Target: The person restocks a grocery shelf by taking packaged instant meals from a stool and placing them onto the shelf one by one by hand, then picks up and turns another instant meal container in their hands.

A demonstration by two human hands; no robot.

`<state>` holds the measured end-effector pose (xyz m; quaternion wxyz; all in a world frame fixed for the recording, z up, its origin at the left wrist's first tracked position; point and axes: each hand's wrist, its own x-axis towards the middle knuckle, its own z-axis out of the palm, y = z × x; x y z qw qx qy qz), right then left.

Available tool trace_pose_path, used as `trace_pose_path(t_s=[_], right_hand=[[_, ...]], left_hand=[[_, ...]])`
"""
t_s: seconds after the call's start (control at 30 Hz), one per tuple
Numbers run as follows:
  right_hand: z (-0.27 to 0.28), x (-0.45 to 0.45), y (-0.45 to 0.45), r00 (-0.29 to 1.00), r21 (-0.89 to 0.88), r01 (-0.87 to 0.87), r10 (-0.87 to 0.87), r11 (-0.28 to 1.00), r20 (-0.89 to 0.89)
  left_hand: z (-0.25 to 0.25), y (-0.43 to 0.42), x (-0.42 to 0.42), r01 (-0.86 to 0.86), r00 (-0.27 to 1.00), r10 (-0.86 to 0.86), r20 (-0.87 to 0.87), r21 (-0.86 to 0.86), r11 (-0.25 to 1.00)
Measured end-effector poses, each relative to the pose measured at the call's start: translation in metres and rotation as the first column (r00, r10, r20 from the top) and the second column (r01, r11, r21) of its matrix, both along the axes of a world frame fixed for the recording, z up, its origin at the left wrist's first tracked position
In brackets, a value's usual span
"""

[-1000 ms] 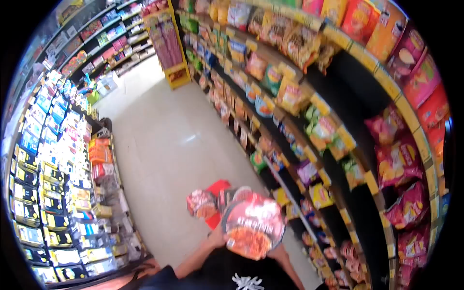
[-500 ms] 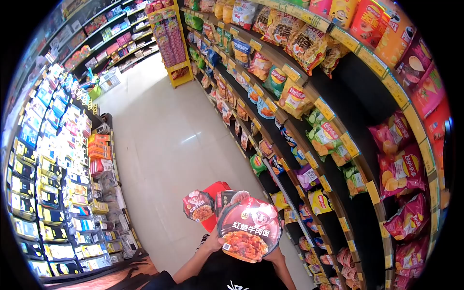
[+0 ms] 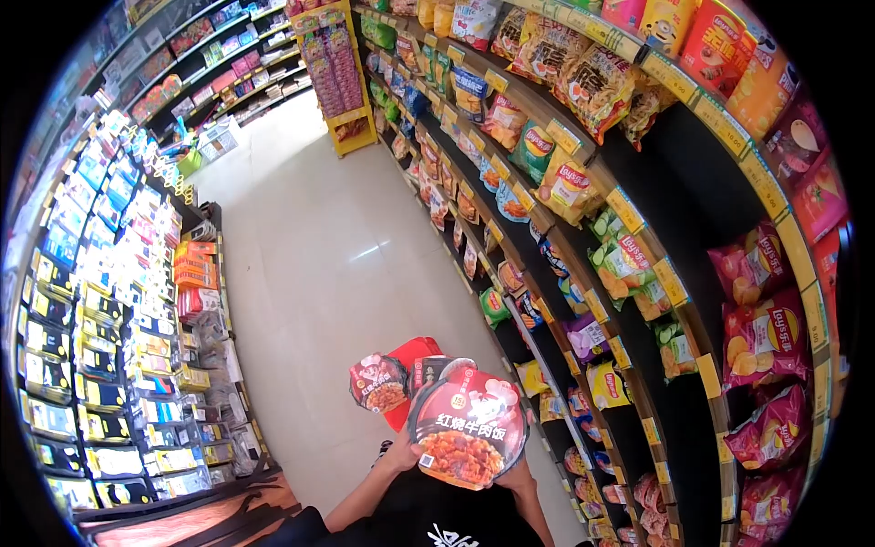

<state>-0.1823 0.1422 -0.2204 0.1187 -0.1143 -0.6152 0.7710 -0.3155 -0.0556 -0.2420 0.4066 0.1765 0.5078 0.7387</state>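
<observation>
A round red and black food tub (image 3: 467, 428) with white characters and a meat dish on its lid is held in front of my black shirt. My left hand (image 3: 401, 452) grips its left edge. On the lower right side my right hand (image 3: 518, 476) holds it, its fingers mostly hidden behind the tub. Just beyond are a smaller-looking similar tub (image 3: 379, 383), a dark package (image 3: 430, 372) and a red stool-like surface (image 3: 415, 350) beneath them, partly covered.
Snack shelves (image 3: 670, 283) with chip bags curve along the right. Packaged goods hang on a bright rack (image 3: 118, 365) at the left. A yellow display stand (image 3: 344, 91) is at the aisle's far end, above the pale floor (image 3: 310, 264).
The view has shifted slightly and become sharper than one second ago. The tub in my hands is turned a little, and its lid shows more clearly. Both hands keep hold of it.
</observation>
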Motion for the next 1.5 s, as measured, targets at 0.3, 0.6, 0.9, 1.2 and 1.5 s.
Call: trace_pose_path(t_s=[0.3,0.6,0.9,1.2,1.5], right_hand=[[-0.013,-0.001,0.017,0.991,0.402,-0.131,0.131,0.906,0.027],[-0.003,0.0,0.007,0.999,0.152,-0.046,0.049,0.987,-0.016],[-0.009,0.001,0.009,0.999,0.207,-0.031,0.032,0.978,0.001],[-0.026,-0.002,0.009,1.0,0.165,-0.009,0.009,0.986,0.0],[-0.002,0.004,-0.007,1.0,-0.014,0.021,-0.021,1.0,0.0]], left_hand=[[0.022,0.001,-0.007,-0.03,0.994,0.026,-0.106,-0.036,0.999],[0.018,0.008,0.0,-0.09,0.982,0.086,-0.168,-0.021,0.996],[0.008,0.007,0.006,-0.109,0.991,0.108,-0.084,0.002,0.994],[-0.006,-0.003,0.0,-0.093,0.978,0.072,-0.197,-0.099,0.991],[0.008,-0.003,0.005,-0.09,0.991,0.074,-0.108,-0.147,0.985]])
